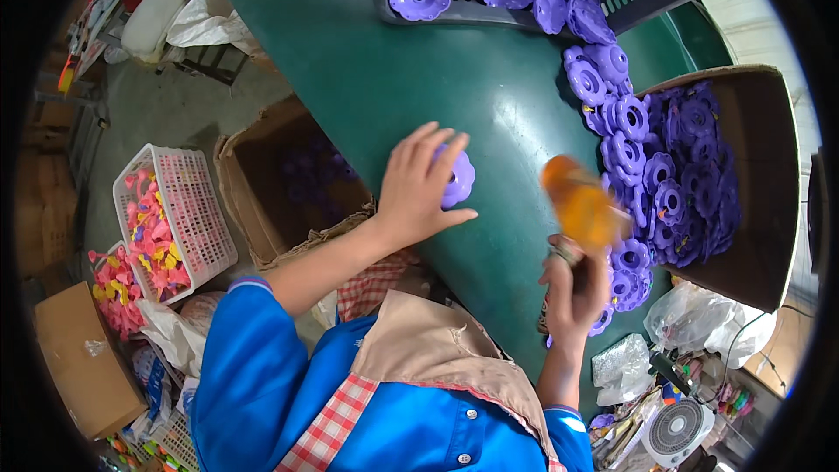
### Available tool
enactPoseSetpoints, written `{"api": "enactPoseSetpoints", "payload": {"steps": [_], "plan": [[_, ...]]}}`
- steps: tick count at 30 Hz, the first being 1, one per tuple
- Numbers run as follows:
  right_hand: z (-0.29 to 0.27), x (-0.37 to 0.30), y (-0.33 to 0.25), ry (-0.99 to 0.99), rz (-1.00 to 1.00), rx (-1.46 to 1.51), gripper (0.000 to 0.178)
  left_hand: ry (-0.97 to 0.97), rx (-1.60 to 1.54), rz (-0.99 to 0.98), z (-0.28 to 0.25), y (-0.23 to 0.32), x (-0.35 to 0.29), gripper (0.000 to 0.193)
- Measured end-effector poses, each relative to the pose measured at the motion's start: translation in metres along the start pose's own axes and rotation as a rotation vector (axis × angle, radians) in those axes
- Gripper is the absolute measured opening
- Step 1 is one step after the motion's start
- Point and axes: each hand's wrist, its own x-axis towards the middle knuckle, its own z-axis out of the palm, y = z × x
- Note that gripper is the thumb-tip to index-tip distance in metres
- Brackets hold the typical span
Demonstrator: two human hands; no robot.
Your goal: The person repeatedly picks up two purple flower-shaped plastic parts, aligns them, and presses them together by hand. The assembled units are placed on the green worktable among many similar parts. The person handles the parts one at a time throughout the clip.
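My left hand (419, 183) is open, its fingers stretched and thumb apart, over a purple flower-shaped plastic piece (460, 182) on the green table (393, 87). The hand hides the left part of that piece; whether the fingers press on it I cannot tell. In my right hand (577, 293), the fingers are wrapped round the handle of a mallet with an orange, see-through head (584, 208). The mallet head is raised and smeared by motion, to the right of the purple piece and apart from it.
Purple flower pieces (629, 153) lie heaped along the table's right side, beside a cardboard box (759, 192) full of them. A dark crate (524, 22) of purple pieces stands at the far side. Left, below the table edge, are an open carton (249, 166) and a white basket (197, 210).
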Motion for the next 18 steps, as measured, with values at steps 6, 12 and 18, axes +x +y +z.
{"api": "enactPoseSetpoints", "payload": {"steps": [6, 12, 18], "plan": [[0.055, 0.009, 0.043, -0.297, -0.070, -0.348, 0.055, -0.015, 0.125, -0.190, 0.014, -0.002, -0.007, 0.111], [0.014, 0.012, 0.083, 0.089, -0.025, -0.383, 0.049, -0.019, 0.149, -0.201, 0.012, -0.006, -0.006, 0.107], [-0.073, 0.049, 0.112, 0.319, -0.219, -0.748, 0.042, 0.349, 0.450, -0.198, -0.042, -0.032, -0.041, 0.090]]}}
